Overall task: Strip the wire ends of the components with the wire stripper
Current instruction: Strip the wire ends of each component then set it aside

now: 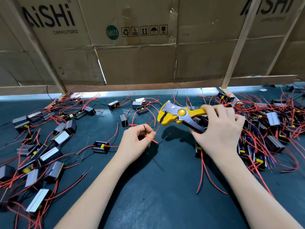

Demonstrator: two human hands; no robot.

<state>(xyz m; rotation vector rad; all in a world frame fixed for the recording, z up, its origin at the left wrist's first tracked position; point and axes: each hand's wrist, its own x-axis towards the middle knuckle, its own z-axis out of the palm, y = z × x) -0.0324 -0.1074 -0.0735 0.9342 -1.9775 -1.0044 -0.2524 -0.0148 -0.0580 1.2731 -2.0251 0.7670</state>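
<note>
1. Above the middle of the dark green table mat (148, 187), the yellow-and-grey metal wire stripper (179, 114) is held off the surface, its yellow toothed head pointing left and its jaws standing slightly apart with nothing between them.
2. The right hand (219, 129) grips the stripper's two handles, fingers curled over the yellow upper handle and the dark lower one.
3. Just left of and below the stripper's head, the left hand (137, 141) pinches two thin wires between thumb and fingers: a red insulated wire (151, 139) whose end sticks out to the right, and a black insulated wire (144, 128) whose tip points up.
4. The wire ends are near the stripper's head but apart from it.
5. Left of that hand lies a small open black box component with a yellow part inside (100, 147), red leads running from it towards the hand.
6. Many similar black and silver-sided components with red wires lie scattered over the left side (41, 154), and a denser tangled heap (272, 129) fills the right.
7. Behind the mat stands a wall of brown cardboard boxes printed "AiSHi CAPACITORS" (135, 47), crossed by pale wooden slats (237, 43).
</note>
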